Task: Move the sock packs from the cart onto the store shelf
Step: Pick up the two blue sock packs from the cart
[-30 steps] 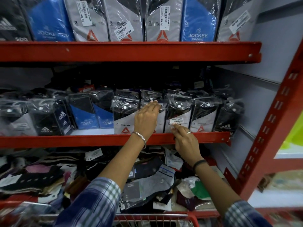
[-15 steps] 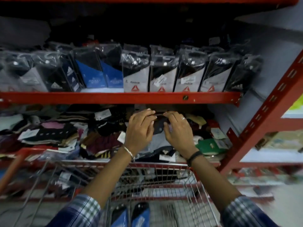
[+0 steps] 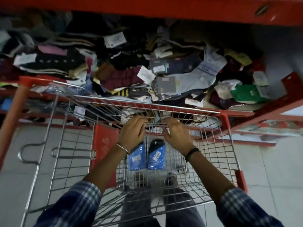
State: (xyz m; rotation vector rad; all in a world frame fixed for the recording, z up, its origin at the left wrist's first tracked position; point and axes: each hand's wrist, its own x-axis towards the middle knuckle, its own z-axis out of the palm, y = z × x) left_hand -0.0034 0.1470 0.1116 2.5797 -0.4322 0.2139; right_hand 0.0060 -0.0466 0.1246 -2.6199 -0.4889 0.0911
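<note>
Two blue and black sock packs lie side by side on the bottom of the wire cart (image 3: pixel 164 106): the left pack (image 3: pixel 137 157) and the right pack (image 3: pixel 156 155). My left hand (image 3: pixel 132 131) and my right hand (image 3: pixel 175 133) hang inside the cart just above them, close to the far wire wall. The fingers of both hands curl downward and hold nothing. My left wrist covers the top corner of the left pack.
A low shelf (image 3: pixel 262 110) heaped with loose socks and tags (image 3: pixel 131 71) stands right behind the cart. The red edge of the shelf above (image 3: pixel 147 7) runs across the top. The cart's red child-seat flap (image 3: pixel 105 145) is at left. Tiled floor lies around the cart.
Both hands have come down from the packs on the middle shelf, past the loose-sock shelf, into the cart. The view has tilted down and the upper shelves are out of sight.
</note>
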